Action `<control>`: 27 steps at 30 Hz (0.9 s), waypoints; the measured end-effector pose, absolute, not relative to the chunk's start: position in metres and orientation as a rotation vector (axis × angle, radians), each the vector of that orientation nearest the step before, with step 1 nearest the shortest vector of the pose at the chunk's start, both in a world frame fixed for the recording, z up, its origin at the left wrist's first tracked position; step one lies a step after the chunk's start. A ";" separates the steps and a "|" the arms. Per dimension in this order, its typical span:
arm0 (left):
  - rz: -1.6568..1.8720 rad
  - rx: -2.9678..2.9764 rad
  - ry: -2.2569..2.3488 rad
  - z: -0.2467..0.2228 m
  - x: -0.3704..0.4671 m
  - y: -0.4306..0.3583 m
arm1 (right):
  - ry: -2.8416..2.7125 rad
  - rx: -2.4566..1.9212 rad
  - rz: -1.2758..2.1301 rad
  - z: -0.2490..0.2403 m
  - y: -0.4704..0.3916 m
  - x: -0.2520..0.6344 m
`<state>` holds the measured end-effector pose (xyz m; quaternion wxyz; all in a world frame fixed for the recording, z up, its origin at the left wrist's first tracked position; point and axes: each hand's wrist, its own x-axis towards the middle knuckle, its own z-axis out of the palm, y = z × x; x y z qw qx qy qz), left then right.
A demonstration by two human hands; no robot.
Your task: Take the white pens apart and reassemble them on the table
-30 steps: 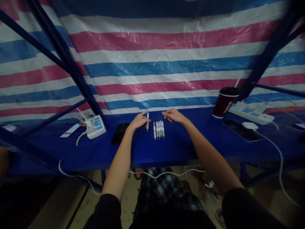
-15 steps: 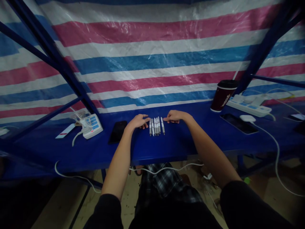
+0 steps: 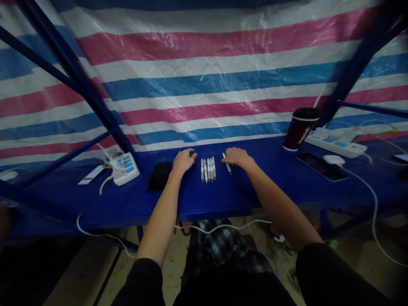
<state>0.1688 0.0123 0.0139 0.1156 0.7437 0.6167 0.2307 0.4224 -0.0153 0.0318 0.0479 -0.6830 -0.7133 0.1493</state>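
Note:
Several white and grey pens (image 3: pixel 208 170) lie side by side on the blue table (image 3: pixel 204 199), roughly parallel and pointing away from me. Just right of that row, my right hand (image 3: pixel 236 156) is closed around a single pen (image 3: pixel 228 168), which slants with its grey end toward me. My left hand (image 3: pixel 185 160) rests on the table left of the row, fingers apart and holding nothing. A gap separates it from the nearest pen.
A black phone (image 3: pixel 159 176) lies beside my left forearm. Farther left is a white power strip (image 3: pixel 126 168). On the right stand a dark lidded cup (image 3: pixel 299 129) with a straw, another power strip (image 3: pixel 338 143), and a second phone (image 3: pixel 320 166) beside a white charger (image 3: pixel 333 160).
My right hand has taken hold of the rightmost pen and moved it right, away from the row, tilting it. My left hand has drawn back left from the pens.

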 end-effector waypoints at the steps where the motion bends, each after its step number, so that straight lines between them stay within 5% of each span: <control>1: 0.764 2.221 1.795 0.014 0.171 0.011 | -2.136 -2.047 0.499 0.031 -0.013 0.424; 5: 1.131 2.576 1.430 0.017 0.185 0.001 | -1.977 -1.573 0.854 0.028 -0.003 0.430; 10: 1.124 2.929 1.045 0.021 0.201 -0.011 | -1.892 -0.919 1.222 0.028 -0.002 0.431; 18: 0.974 3.021 1.144 0.019 0.203 -0.013 | -1.849 -1.073 1.422 0.022 0.000 0.438; 27: 0.887 2.879 1.185 0.021 0.197 -0.011 | -2.020 -1.021 0.838 0.024 -0.003 0.423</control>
